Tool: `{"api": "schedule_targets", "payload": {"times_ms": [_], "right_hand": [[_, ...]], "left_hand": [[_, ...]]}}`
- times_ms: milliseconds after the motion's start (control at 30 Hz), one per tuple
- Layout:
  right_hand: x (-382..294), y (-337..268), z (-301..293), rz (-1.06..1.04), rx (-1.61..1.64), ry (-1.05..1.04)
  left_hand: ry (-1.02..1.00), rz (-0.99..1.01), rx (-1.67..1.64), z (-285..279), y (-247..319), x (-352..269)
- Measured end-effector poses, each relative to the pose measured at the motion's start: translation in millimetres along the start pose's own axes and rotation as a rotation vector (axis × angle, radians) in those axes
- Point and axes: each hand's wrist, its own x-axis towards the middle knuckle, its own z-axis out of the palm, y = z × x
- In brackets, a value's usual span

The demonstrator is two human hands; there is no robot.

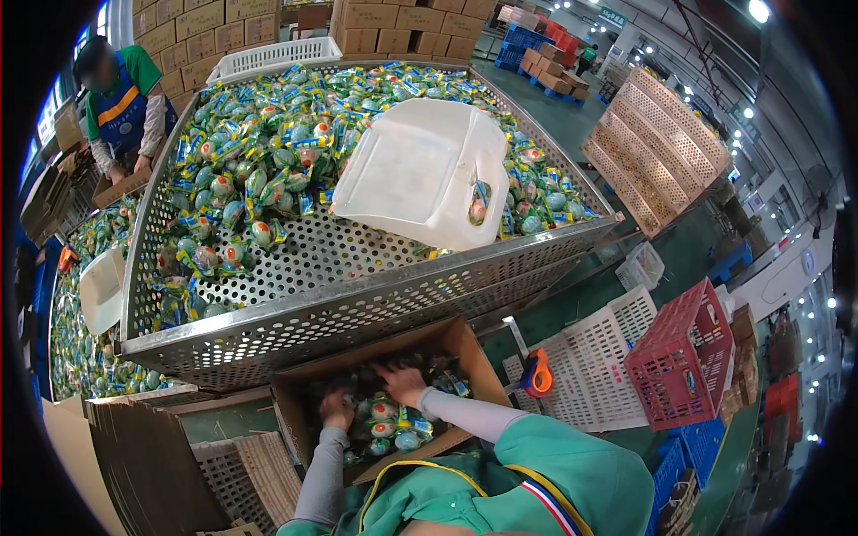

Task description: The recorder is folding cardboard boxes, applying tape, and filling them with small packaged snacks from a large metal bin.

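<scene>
Both of my hands are inside an open cardboard box (484,365) in front of me. My left hand (337,407) is low at the box's left part, beside wrapped eggs; something pale shows by its fingers, but blur hides whether it is gripped. Farther in, my right hand (403,382) reaches over the packets with its fingertips in shadow. Between and below the hands lie several eggs in clear, blue and yellow wrappers (383,430). Beyond the box stands a perforated metal bin (322,244), heaped with similar wrapped eggs (288,154). A white plastic scoop (409,164) rests on that heap.
An orange and blue tape dispenser (538,375) is right of the box, near a red plastic crate (677,362). Flattened cardboard (147,462) stands at left. A co-worker (124,100) handles a box beside another egg bin with a white scoop (102,288). Stacked cartons (409,30) stand behind.
</scene>
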Motion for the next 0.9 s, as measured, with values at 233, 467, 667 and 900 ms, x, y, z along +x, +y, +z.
{"api": "schedule_targets", "payload": {"times_ms": [233,467,667,900], "right_hand": [[-32,23,-58,-0.001,-0.109,-0.636],[-19,-48,-19,0.068,0.094,-0.498],[-18,-59,-19,-0.282,0.278,-0.341],[-42,-1,-73,-0.222,0.303,-0.451]], "left_hand": [[-0.183,-0.046,0.304,-10,12,6],[-0.273,0.095,0.223,20,-11,19],[0.009,0.207,0.525,17,-92,7],[0.038,0.226,0.289,6,-18,37]]}}
